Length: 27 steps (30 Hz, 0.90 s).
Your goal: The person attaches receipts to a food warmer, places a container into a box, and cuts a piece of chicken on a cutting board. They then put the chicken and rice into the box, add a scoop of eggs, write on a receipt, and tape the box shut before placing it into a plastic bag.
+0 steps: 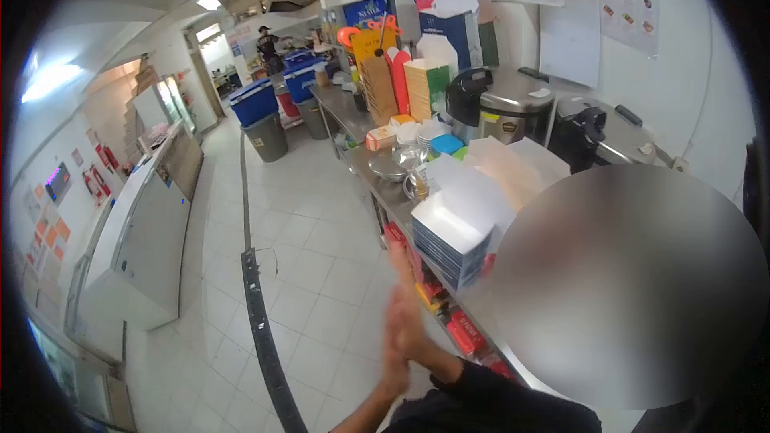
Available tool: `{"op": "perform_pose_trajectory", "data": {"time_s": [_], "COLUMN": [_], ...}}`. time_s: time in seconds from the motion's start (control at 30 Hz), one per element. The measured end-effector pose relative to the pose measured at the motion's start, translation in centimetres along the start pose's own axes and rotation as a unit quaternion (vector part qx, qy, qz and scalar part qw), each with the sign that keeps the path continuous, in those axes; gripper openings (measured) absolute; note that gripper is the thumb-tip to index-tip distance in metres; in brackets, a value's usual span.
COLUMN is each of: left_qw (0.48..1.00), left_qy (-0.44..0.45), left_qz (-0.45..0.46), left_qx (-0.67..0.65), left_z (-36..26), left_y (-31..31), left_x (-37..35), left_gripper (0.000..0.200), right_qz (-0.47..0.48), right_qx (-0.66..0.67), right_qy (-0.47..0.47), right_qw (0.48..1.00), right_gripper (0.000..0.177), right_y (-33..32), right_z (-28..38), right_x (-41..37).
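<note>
Box stack: blue-and-white cartons (453, 242) nested in an upright pile at the desk's front edge, nearest to both hands, white flaps raised behind
Left hand: the left hand (393, 357) lies flat against its partner, wrist bent up from a bare forearm that enters from below
Right hand: the right hand (413, 329) meets it palm to palm, its forearm slanting in from the lower right under a dark sleeve (501, 401)
Fingers: pointing upward, straight rather than curled, their tips smeared by blur
Hand position: together before the desk's edge, to the left of the stack and apart from it in this view
Desk: a long steel desk (338, 106), its near right part hidden by blur
Under the desk: red packs (467, 333) on a lower level
Beyond the stack: a metal bowl (387, 167), a blue lid (446, 144) and a steel-lidded container (517, 100)
Far end: a person (269, 46) in dark clothing, near blue-topped bins (265, 138)
</note>
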<state>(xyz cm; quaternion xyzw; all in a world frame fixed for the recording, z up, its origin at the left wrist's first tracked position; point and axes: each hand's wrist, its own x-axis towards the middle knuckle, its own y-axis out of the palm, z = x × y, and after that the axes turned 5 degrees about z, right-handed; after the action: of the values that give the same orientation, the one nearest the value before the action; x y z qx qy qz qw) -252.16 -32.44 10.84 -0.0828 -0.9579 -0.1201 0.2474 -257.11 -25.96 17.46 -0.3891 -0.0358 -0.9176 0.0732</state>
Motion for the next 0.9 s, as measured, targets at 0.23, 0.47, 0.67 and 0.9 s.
{"op": "perform_pose_trajectory", "data": {"time_s": [0.23,0.47,0.67,0.9], "left_qw": [0.92,0.959,0.862,0.853], "left_qy": [0.045,-0.168,-0.012,0.164], "left_qz": [-0.388,0.169,0.503,0.491], "left_qx": [-0.023,0.154,0.061,0.064], "left_z": [-1.2,15.3,22.8,30.8], "left_y": [-11.4,-22.4,-12.9,-11.3], "left_x": [18.9,30.4,33.9,30.7], "left_gripper": [0.066,0.049,0.06,0.045], "right_qz": [0.34,-0.16,-0.31,-0.261], "right_qx": [-0.017,-0.576,-0.16,-0.427], "right_qy": [-0.003,0.329,0.47,0.477], "right_qw": [0.94,0.731,0.811,0.723], "right_gripper": [0.061,0.052,0.04,0.028], "right_y": [9.0,-7.1,-10.0,-8.4], "right_z": [-15.7,-25.8,-27.1,-24.6], "right_x": [9.3,13.5,9.4,13.4]}}
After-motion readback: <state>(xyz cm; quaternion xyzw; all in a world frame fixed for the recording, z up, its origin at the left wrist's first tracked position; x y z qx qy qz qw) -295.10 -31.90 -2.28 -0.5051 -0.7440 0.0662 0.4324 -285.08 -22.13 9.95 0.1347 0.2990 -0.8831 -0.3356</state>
